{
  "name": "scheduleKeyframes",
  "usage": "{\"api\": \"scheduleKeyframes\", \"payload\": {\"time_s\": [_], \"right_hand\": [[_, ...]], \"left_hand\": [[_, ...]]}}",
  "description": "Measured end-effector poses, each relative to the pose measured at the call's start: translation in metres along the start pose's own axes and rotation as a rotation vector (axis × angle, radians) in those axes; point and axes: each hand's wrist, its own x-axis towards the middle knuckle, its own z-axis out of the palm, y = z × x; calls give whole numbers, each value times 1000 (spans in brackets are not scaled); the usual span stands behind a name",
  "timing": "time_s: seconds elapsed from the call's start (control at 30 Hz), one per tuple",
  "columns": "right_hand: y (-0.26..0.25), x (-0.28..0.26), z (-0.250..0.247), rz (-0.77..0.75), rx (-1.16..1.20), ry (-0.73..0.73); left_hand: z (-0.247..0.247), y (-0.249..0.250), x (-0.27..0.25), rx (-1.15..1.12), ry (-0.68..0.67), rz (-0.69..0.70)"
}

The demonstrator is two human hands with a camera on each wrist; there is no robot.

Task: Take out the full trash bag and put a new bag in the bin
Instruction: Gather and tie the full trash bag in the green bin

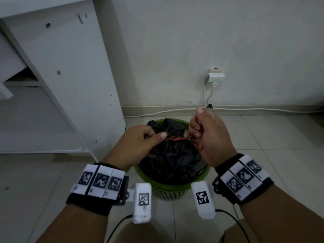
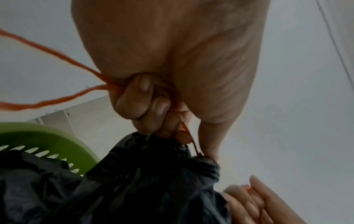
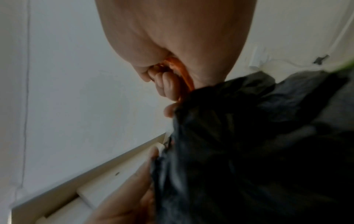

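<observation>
A green perforated bin (image 1: 168,189) stands on the tiled floor with a full black trash bag (image 1: 172,155) in it. A red drawstring (image 1: 175,138) runs across the bag's gathered top. My left hand (image 1: 140,142) grips one end of the drawstring (image 2: 53,54), fingers curled on it, right above the black bag (image 2: 134,181) and the green rim (image 2: 47,136). My right hand (image 1: 205,134) grips the other end, the string (image 3: 184,75) passing through its fist beside the bag (image 3: 258,151). Both hands hover over the bin's mouth.
A white desk side panel (image 1: 66,76) stands left of the bin. Behind it is a white wall with a socket and plugged adapter (image 1: 215,76), whose white cable (image 1: 245,109) runs along the skirting. Pale floor tiles (image 1: 263,146) surround the bin.
</observation>
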Motion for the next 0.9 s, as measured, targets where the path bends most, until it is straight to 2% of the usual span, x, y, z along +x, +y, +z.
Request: {"api": "scheduleKeyframes", "payload": {"time_s": [0.07, 0.13, 0.27, 0.37, 0.57, 0.7, 0.8, 0.9], "right_hand": [[2, 0, -1, -53, -122, -20], [4, -2, 0, -121, -240, -69], [6, -6, 5, -198, -486, -69], [8, -11, 10, -286, -712, -92], [12, -12, 8, -323, -791, -114], [16, -18, -7, -402, -964, -224], [21, -18, -17, -369, -1058, -280], [21, -13, -19, -254, -1051, -191]], "left_hand": [[-4, -1, -3, -123, -24, -69], [-3, -1, -5, -342, -28, -164], [4, 5, -6, -832, 126, -259], [14, 11, -11, -1007, 196, -279], [20, 4, -11, -907, 215, -252], [11, -15, -6, -792, 244, -352], [14, -27, -8, -704, 250, -379], [21, -32, -10, -617, 279, -338]]}}
